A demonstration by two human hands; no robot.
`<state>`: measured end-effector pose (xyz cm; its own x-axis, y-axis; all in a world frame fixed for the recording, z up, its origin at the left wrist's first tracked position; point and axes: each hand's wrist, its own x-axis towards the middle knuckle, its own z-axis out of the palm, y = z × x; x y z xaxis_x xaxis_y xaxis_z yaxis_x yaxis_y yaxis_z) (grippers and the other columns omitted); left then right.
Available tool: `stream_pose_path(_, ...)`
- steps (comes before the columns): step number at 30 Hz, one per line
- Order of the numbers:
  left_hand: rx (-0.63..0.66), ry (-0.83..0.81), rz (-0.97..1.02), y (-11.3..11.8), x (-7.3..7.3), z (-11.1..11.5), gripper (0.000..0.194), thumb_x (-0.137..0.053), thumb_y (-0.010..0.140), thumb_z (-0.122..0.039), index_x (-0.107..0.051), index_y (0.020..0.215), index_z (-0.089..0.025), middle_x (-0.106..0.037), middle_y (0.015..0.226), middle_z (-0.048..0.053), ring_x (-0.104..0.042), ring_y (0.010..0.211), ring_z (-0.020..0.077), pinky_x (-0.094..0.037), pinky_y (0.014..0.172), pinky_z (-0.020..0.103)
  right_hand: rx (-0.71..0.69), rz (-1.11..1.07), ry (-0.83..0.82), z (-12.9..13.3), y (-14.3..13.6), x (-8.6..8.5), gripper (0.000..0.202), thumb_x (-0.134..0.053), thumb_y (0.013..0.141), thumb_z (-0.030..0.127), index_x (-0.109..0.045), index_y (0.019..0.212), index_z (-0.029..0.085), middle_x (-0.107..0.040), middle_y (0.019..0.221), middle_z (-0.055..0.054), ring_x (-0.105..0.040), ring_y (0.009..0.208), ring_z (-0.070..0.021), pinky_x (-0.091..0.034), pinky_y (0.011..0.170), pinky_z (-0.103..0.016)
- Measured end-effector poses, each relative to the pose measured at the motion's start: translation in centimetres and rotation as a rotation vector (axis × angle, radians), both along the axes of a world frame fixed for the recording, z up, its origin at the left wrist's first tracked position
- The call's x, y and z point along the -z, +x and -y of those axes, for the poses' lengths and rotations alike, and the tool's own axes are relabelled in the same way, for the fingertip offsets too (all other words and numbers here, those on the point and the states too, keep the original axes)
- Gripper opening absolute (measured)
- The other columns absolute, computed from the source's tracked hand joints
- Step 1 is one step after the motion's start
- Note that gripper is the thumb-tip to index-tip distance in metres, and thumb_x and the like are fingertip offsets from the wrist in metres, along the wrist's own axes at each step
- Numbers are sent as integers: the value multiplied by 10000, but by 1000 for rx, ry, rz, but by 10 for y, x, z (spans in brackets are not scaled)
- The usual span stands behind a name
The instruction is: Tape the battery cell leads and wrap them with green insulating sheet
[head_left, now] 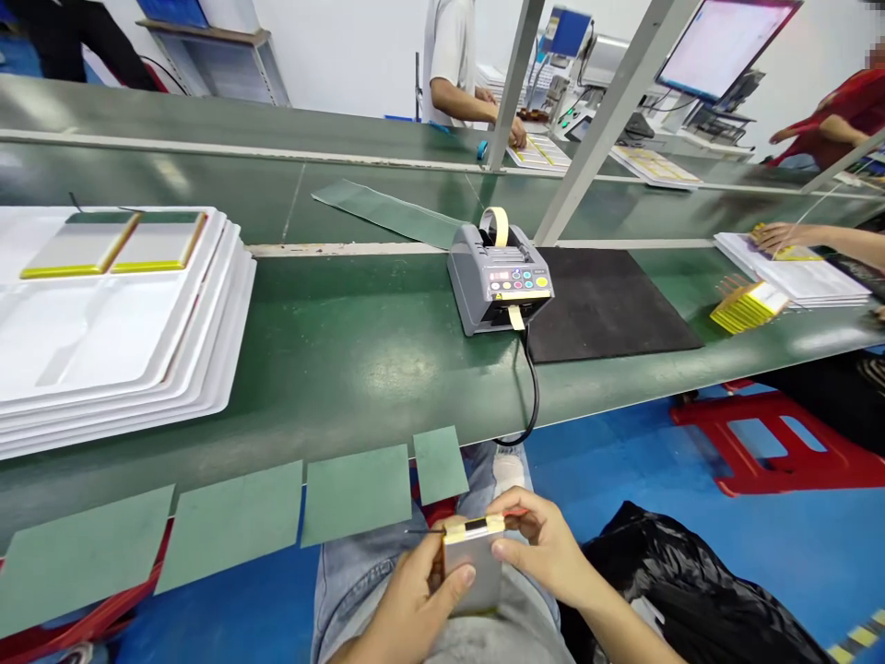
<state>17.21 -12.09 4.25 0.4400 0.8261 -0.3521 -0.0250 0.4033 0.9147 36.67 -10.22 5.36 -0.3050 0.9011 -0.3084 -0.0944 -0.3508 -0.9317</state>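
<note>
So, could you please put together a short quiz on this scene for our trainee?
1. True or false: the tape dispenser stands on the floor.
2. How many packs show on the top tray?
3. What do the left hand and right hand hold together?

Key:
1. False; it stands on the green bench.
2. Two.
3. A grey pack with yellow at its upper end.

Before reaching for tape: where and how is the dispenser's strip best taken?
Probably pinch the tape strip by its free end, coming from the near side: that end juts from the front of the dispenser, facing this view. Keep off the black cable.
</note>
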Motion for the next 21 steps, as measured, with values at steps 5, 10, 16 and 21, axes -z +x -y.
stream_pose_path(5,-91,-323,228,10,22,6,481,-562,851,-413,-474,1271,-195,-646,1175,93,-609,1014,220,-457,884,343,183,-83,-276,0,-2,40,379,-831,588,367,-619,822,158,-618,660,14,-553,601,-107,-417,593,-227)
stream_pose_path(10,-297,-572,241,12,27,-1,546,-614,818,-396,-449,1280,-157,-677,1117,105,-622,1013,239,-500,814,344,220,-120,-378,-14,-19,54,476,-838,551,410,-620,892,160,-629,656,19,-580,585,-113,-443,620,-247)
stream_pose_path(16,-362,-563,207,5,13,-11,628,-678,755,-431,-458,1275,-157,-696,1087,99,-625,1021,249,-516,785,325,181,-185,-341,-29,-31,37,403,-728,686,480,-664,910,151,-673,759,-34,-601,692,-128,-440,647,-234)
stream_pose_path(21,-346,-548,197,3,1,-16,681,-688,742,-449,-436,1291,-135,-718,1027,104,-645,978,257,-517,756,321,180,-168,-312,-33,-33,24,383,-723,691,483,-664,889,161,-669,761,-26,-587,678,-125,-436,608,-224)
